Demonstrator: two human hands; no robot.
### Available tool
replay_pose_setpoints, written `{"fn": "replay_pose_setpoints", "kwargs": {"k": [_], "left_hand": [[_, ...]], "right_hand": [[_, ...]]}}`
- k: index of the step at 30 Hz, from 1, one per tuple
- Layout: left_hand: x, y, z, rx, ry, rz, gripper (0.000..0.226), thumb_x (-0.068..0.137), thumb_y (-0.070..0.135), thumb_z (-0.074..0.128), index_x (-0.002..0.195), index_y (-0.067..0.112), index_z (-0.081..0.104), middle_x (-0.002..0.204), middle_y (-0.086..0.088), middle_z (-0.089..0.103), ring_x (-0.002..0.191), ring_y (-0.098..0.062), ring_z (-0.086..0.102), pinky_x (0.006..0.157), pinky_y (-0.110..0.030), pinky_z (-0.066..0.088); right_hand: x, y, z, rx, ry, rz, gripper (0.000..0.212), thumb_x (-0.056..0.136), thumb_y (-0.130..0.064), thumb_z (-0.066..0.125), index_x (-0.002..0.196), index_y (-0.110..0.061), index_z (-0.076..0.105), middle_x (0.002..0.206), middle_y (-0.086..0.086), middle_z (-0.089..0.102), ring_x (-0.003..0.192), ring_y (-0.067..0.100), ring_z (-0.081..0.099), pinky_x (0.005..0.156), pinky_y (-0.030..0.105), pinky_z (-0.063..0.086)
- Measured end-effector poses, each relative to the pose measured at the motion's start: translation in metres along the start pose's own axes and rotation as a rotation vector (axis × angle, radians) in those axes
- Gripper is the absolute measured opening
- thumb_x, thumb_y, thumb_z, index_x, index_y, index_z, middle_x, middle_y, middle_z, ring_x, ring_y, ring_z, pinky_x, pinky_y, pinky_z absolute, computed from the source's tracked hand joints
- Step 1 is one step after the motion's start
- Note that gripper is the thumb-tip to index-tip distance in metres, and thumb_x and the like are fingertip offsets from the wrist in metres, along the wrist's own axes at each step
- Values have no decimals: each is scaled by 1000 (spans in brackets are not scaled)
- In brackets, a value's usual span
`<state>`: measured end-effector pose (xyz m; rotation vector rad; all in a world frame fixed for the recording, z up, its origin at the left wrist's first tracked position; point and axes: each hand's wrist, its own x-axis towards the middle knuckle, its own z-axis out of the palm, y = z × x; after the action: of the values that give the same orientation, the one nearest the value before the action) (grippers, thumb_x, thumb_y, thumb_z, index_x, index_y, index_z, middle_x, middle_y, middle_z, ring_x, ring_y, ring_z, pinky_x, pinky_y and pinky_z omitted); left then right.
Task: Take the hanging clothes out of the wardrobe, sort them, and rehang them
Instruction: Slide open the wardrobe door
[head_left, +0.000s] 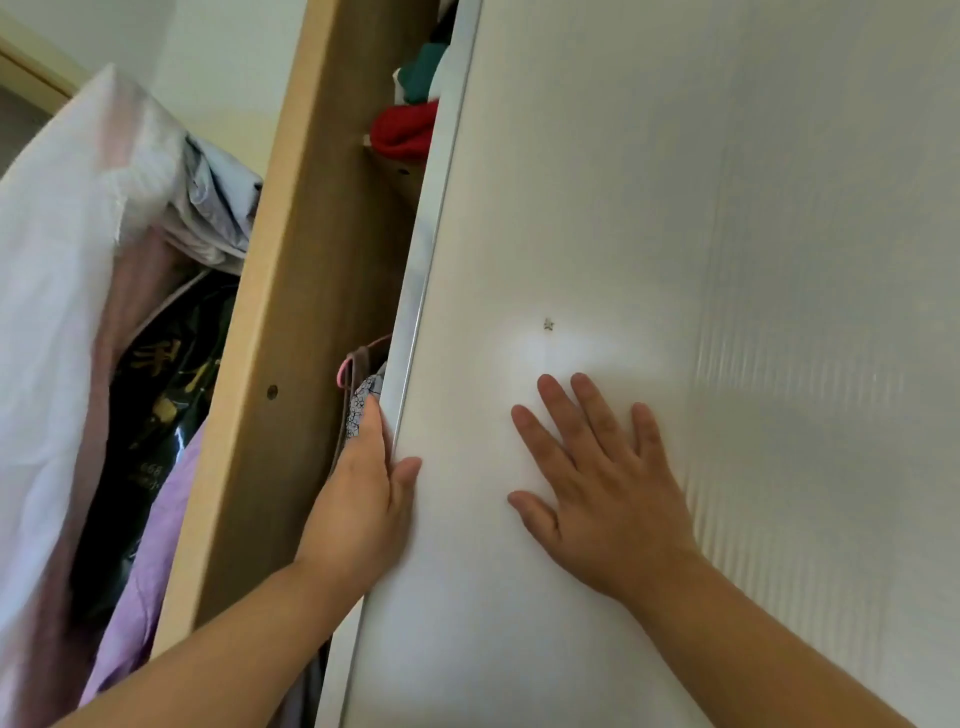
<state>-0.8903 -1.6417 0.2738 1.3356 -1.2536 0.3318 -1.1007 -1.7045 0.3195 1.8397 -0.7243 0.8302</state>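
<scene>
1. Hanging clothes (359, 408) show in the head view through a narrow gap between the wooden frame (311, 260) and the white wardrobe door (675, 208), with a pink hanger (343, 370) touching them at 11 o'clock.
2. Left hand (363, 499), at 6 o'clock of them, grips the door's edge, fingers curled behind it.
3. Right hand (602, 493), at 3 o'clock of the left, presses flat on the door, fingers spread.
4. Red folded cloth (402, 135) lies on a shelf (397, 174) at 12 o'clock.
</scene>
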Motion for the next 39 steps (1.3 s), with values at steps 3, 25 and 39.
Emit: {"fn": "replay_pose_setpoints", "kwargs": {"k": [3, 25, 39], "left_hand": [[-9, 12, 15, -80, 52, 65, 40, 95, 25, 46, 134, 25, 36, 109, 9, 56, 101, -12, 58, 84, -31, 48], [-49, 105, 88, -274, -427, 285, 80, 86, 31, 65, 147, 36, 13, 123, 14, 53, 84, 8, 56, 90, -17, 48], [-70, 181, 149, -179, -456, 539, 92, 90, 38, 58, 151, 23, -9, 156, 14, -17, 134, -1, -25, 108, -17, -11]], "right_hand": [[-14, 17, -3, -26, -2, 26, 67, 87, -59, 35, 145, -25, 36, 155, 4, 25, 143, 26, 22, 107, 54, 18], [-23, 35, -62, 78, -239, 479, 70, 91, -64, 23, 149, -36, -4, 158, -6, -16, 140, 12, -25, 110, 47, -8], [-72, 107, -81, -34, -337, 649, 62, 100, -45, 24, 150, -27, -8, 157, -9, -14, 140, 5, -20, 115, 45, -5]]}}
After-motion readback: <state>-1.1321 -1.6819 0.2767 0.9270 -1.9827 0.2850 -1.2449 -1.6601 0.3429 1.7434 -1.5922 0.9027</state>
